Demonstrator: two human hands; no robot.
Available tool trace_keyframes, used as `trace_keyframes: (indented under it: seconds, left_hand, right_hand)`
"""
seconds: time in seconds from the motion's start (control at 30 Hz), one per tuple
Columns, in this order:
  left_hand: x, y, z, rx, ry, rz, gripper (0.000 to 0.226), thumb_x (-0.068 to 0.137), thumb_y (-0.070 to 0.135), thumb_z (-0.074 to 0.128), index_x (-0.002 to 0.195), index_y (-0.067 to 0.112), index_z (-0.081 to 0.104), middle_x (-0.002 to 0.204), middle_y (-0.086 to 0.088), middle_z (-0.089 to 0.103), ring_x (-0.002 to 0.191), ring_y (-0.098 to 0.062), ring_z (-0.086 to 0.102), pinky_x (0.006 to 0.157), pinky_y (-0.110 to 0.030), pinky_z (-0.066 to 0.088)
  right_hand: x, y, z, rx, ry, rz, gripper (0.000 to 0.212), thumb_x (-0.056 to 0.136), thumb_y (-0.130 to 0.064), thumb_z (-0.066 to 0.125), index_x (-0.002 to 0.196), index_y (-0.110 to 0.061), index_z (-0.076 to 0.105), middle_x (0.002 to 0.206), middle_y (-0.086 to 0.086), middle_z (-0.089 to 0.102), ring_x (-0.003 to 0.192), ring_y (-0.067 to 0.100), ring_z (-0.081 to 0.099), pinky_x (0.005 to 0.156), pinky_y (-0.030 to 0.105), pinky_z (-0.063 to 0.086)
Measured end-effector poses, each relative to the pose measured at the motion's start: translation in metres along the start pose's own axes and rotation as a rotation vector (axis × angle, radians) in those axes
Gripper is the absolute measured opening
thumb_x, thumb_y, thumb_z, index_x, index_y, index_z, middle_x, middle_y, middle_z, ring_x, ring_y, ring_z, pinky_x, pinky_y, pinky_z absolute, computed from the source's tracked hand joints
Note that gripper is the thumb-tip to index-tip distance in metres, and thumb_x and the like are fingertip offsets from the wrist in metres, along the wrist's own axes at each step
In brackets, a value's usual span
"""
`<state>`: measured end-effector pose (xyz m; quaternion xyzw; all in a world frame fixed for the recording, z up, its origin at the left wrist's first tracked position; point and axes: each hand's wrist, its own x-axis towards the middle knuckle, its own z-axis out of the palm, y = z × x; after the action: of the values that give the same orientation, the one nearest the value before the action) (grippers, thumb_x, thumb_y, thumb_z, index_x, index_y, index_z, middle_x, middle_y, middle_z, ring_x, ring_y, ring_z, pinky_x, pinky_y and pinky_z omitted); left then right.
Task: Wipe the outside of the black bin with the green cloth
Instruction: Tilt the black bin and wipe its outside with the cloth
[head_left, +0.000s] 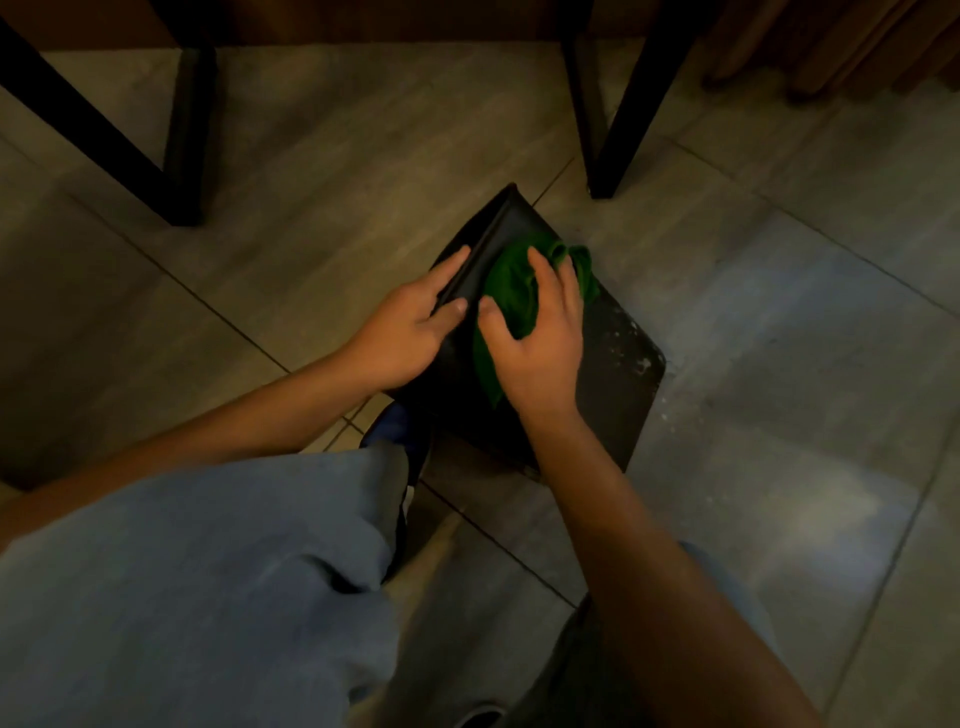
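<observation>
The black bin (618, 374) lies tipped on the tiled floor in the middle of the head view, one flat side facing up with pale specks near its right corner. A crumpled green cloth (511, 291) lies on that side. My right hand (540, 338) presses down on the cloth, fingers spread and bent over it. My left hand (410, 327) grips the bin's rim on the left, thumb on the upper face and fingers over the edge.
Black table or chair legs (182, 140) stand at the back left, and another black leg (618, 130) stands just behind the bin. My knee in blue jeans (218, 571) and a dark shoe (400, 431) fill the lower left. Grey floor tiles (805, 364) spread to the right.
</observation>
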<state>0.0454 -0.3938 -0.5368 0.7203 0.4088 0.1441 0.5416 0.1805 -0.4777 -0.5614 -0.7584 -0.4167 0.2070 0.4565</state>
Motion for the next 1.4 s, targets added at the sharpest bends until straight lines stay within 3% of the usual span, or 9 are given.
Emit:
trace_keyframes:
  seconds: [0.2, 0.33, 0.5, 0.77, 1.03, 1.2, 1.23, 1.27, 1.4]
  left_hand:
    - [-0.004, -0.006, -0.002, -0.063, -0.003, -0.003, 0.067, 0.097, 0.027, 0.051, 0.158, 0.019, 0.025, 0.158, -0.003, 0.042, 0.145, -0.012, 0.041, 0.122, -0.035, 0.03]
    - [-0.01, -0.013, -0.002, -0.126, 0.013, -0.048, 0.058, 0.104, 0.015, 0.049, 0.158, 0.021, 0.026, 0.145, 0.0, 0.054, 0.133, -0.011, 0.054, 0.111, -0.025, 0.043]
    - [-0.014, -0.01, -0.001, -0.153, -0.008, -0.028, 0.056, 0.105, 0.009, 0.048, 0.157, 0.021, 0.028, 0.142, -0.003, 0.058, 0.13, -0.013, 0.057, 0.112, -0.031, 0.045]
    - [-0.008, -0.004, -0.001, -0.157, -0.028, -0.021, 0.055, 0.104, 0.005, 0.048, 0.153, 0.025, 0.033, 0.13, -0.003, 0.064, 0.114, -0.01, 0.066, 0.101, -0.024, 0.05]
    - [-0.005, 0.005, -0.003, -0.125, -0.069, -0.068, 0.055, 0.105, 0.013, 0.049, 0.155, 0.031, 0.033, 0.124, 0.002, 0.061, 0.109, -0.006, 0.059, 0.11, -0.034, 0.046]
    - [-0.011, 0.01, -0.004, -0.095, -0.136, -0.067, 0.063, 0.104, 0.0, 0.046, 0.159, 0.017, 0.02, 0.103, 0.023, 0.066, 0.092, 0.008, 0.066, 0.072, -0.001, 0.034]
    - [-0.012, 0.01, -0.003, -0.094, -0.163, -0.053, 0.066, 0.103, -0.003, 0.045, 0.16, 0.016, 0.017, 0.132, 0.004, 0.059, 0.121, -0.002, 0.06, 0.095, -0.018, 0.011]
    - [-0.012, 0.01, -0.002, -0.089, -0.185, -0.009, 0.068, 0.103, -0.005, 0.045, 0.16, 0.015, 0.014, 0.153, -0.012, 0.041, 0.143, -0.01, 0.041, 0.118, -0.029, 0.033]
    - [-0.007, 0.01, -0.005, -0.1, -0.218, 0.046, 0.069, 0.102, -0.007, 0.043, 0.159, 0.019, 0.013, 0.162, -0.001, 0.029, 0.141, -0.005, 0.043, 0.121, -0.025, 0.027]
  right_hand:
    - [0.035, 0.006, 0.008, -0.181, 0.051, 0.007, 0.067, 0.09, -0.055, 0.052, 0.15, -0.025, 0.053, 0.161, 0.017, 0.041, 0.155, 0.036, 0.028, 0.125, 0.058, 0.022]
    - [0.044, 0.033, -0.014, -0.286, 0.007, 0.211, 0.075, 0.087, -0.062, 0.044, 0.156, -0.035, 0.041, 0.17, 0.014, 0.026, 0.159, 0.036, 0.016, 0.126, 0.06, 0.015]
    - [0.033, 0.082, -0.053, -0.228, 0.06, 0.429, 0.08, 0.082, -0.07, 0.035, 0.153, -0.035, 0.045, 0.162, 0.013, 0.036, 0.148, 0.038, 0.037, 0.12, 0.06, 0.032]
    - [-0.007, 0.107, -0.064, -0.003, 0.286, 0.736, 0.062, 0.102, -0.043, 0.05, 0.16, -0.025, 0.036, 0.168, 0.013, 0.025, 0.151, 0.038, 0.033, 0.124, 0.051, 0.03]
    - [-0.06, 0.034, -0.006, -0.108, 0.19, 0.34, 0.077, 0.085, -0.056, 0.045, 0.157, -0.026, 0.042, 0.169, 0.019, 0.023, 0.16, 0.033, 0.016, 0.127, 0.053, 0.019]
    - [-0.035, -0.002, 0.015, -0.178, 0.092, 0.07, 0.065, 0.092, -0.04, 0.041, 0.154, -0.021, 0.047, 0.165, 0.02, 0.034, 0.159, 0.036, 0.019, 0.125, 0.062, 0.02]
    - [-0.025, -0.006, 0.016, -0.199, 0.073, 0.014, 0.063, 0.093, -0.038, 0.041, 0.154, -0.021, 0.048, 0.163, 0.02, 0.037, 0.158, 0.036, 0.021, 0.125, 0.061, 0.02]
    - [-0.016, -0.009, 0.017, -0.213, 0.053, -0.035, 0.062, 0.093, -0.036, 0.041, 0.153, -0.021, 0.048, 0.163, 0.019, 0.038, 0.158, 0.036, 0.022, 0.124, 0.061, 0.021]
    - [0.012, -0.003, 0.012, -0.242, 0.026, -0.164, 0.059, 0.093, -0.036, 0.045, 0.15, -0.025, 0.054, 0.16, 0.016, 0.044, 0.156, 0.034, 0.029, 0.123, 0.061, 0.023]
